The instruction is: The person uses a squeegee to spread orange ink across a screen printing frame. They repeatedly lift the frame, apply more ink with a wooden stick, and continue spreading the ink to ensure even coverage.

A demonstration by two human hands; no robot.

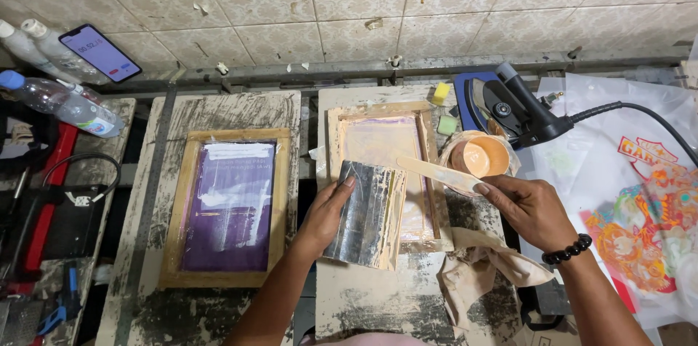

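Wood and pale ink are meeting under both hands: the left hand is clamping its grip on a wide squeegee, thumb on the near face and fingers wrapped behind, tilting the smeared blade over the near edge of the wooden screen frame. Just to the right of that grip, the right hand is pinching a flat wooden stirring stick, its grip closed on the handle end while the blade is reaching left toward the squeegee's top edge. Beyond the stick, a peach-coloured tub of ink is sitting on the tabletop, close to the right hand's knuckles. A crumpled rag is lying below the right wrist, which is wearing a dark bead bracelet. Well to the left of the left grip, a second frame with a purple screen is lying flat
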